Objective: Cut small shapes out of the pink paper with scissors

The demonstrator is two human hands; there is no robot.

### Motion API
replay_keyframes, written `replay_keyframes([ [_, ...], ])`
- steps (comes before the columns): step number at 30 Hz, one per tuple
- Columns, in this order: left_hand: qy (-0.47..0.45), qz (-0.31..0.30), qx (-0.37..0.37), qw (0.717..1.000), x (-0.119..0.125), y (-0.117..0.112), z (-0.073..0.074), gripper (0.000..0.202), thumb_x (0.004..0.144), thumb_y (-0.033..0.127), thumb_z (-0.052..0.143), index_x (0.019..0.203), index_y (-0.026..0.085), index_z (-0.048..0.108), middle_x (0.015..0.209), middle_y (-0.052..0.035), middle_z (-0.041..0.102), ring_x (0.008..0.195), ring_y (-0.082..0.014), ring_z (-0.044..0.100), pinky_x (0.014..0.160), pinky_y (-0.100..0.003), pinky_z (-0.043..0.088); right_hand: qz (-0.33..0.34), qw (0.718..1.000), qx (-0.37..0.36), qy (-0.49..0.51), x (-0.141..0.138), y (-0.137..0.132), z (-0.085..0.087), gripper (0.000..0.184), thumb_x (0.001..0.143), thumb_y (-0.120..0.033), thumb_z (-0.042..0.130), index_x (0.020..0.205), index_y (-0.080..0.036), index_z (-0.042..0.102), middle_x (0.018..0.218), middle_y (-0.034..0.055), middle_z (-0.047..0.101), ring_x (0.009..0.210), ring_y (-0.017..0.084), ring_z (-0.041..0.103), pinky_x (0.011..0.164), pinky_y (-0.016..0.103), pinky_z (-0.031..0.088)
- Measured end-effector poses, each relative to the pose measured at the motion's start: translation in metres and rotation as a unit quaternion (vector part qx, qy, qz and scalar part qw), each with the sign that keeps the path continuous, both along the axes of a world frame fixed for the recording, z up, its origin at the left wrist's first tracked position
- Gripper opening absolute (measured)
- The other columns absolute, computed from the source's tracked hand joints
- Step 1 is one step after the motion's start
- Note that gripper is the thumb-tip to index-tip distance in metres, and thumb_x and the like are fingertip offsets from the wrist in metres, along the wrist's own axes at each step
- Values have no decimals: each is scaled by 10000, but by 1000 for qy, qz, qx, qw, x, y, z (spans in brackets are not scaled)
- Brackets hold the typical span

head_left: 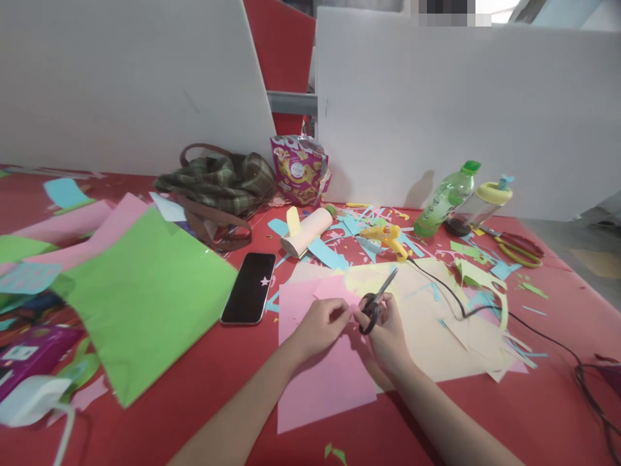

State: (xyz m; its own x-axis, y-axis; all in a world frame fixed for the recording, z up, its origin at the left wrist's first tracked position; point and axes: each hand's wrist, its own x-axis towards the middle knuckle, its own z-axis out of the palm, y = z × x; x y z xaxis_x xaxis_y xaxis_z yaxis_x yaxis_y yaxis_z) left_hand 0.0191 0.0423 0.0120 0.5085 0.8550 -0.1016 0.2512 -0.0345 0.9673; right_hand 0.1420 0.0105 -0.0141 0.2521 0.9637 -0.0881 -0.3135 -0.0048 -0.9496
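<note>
My left hand (326,323) pinches a small piece of pink paper (354,310) between thumb and fingertips. Black-handled scissors (371,309) are in my right hand (387,335), their blades pointing up and away; the thumb and fingertips of that hand come close to the pink piece too. Whether they touch it I cannot tell. Beneath both hands lies a pink sheet (320,395), partly over a cream sheet (427,349). A phone (247,291) with a small pink star (264,281) on its dark screen lies to the left.
A yellow glue gun (388,238) trails a black cord (538,331) to the right. Behind are a paper-covered tube (306,233), a snack bag (299,169), a green bottle (446,199), a jar (478,207) and larger scissors (517,248). Green sheets (150,298) lie left, paper scraps all about.
</note>
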Motion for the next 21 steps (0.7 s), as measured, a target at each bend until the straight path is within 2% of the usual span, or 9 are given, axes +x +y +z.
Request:
replay_keyframes([
  [5,22,20,43,999,-2,2,-2,263,770,292,395,551,149,423,544,24,424,517,-87,406,483,-196,350,1,1000,3,12,0,0,-1,257,659,-179,613,733,-246,376,670,-60,489,560,103,467,513,225,399],
  [11,-25,47,-8,999,-5,5,-2,271,784,334,380,587,154,422,578,16,446,570,-112,502,523,-213,410,28,999,-2,36,0,0,-4,183,712,-206,561,746,-245,386,673,-57,487,534,94,476,504,230,399],
  [14,-35,74,-3,997,-6,8,0,262,775,341,393,597,153,437,584,15,458,563,-109,504,518,-214,417,58,997,1,44,-1,-1,-3,171,717,-248,556,750,-248,388,666,-53,488,526,103,481,498,246,406],
  [18,-23,101,33,994,-8,14,9,272,772,348,399,592,150,445,582,19,450,544,-99,475,512,-208,404,106,993,15,46,-1,-2,3,195,690,-308,579,738,-243,401,693,-33,506,555,128,505,537,289,426],
  [21,-7,106,83,991,-9,21,23,274,776,331,401,571,153,443,560,29,441,547,-93,455,536,-201,384,129,990,21,47,0,-3,7,192,674,-284,597,730,-241,419,751,-20,507,615,139,515,586,301,431],
])
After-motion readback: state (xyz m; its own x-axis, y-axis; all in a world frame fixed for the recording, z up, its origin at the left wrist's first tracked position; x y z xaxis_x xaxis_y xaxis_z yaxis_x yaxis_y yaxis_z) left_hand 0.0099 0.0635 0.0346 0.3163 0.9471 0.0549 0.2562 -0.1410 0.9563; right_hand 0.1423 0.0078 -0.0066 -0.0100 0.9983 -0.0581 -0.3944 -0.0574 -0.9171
